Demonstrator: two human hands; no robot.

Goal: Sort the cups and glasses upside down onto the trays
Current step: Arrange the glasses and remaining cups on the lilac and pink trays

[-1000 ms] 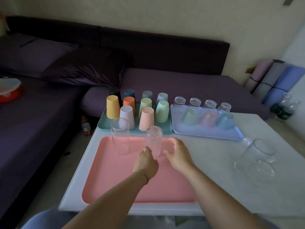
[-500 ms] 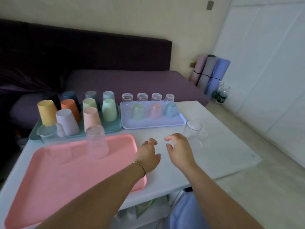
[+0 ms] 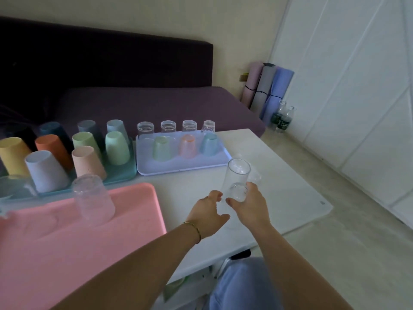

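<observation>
My right hand grips the base of a tall clear glass that stands mouth up on the white table. My left hand reaches toward the same glass with relaxed fingers, its fingertips just left of the base. On the pink tray an upturned clear glass stands near the far edge; a second clear glass shows faintly at the far left. Several coloured cups stand upside down on the teal tray. The lilac tray carries upturned tinted and clear glasses.
A dark purple sofa runs behind the table. Rolled mats and two bottles stand against the wall at the right. The table's right edge drops to a pale floor.
The view swung right. My right hand moved from the pink tray to the lone clear glass on the table and gripped its base. My left hand left the upturned glass and followed.
</observation>
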